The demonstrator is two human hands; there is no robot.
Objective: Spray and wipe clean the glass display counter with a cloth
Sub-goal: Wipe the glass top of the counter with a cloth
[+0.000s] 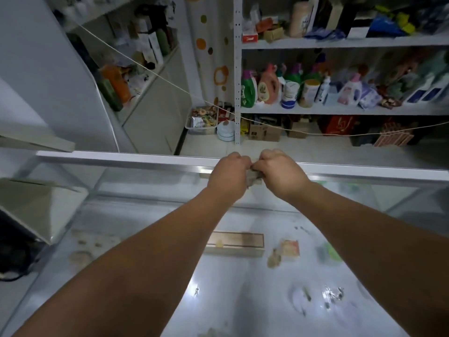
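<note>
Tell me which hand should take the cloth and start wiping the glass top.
Probably the right. Both hands grip the cloth at the counter's far edge, but the right hand covers more of it; the left hand pinches one end.

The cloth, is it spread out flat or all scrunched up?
Scrunched up. Only a small grey wad of cloth shows, squeezed between the left hand and right hand at the counter's far edge.
</note>
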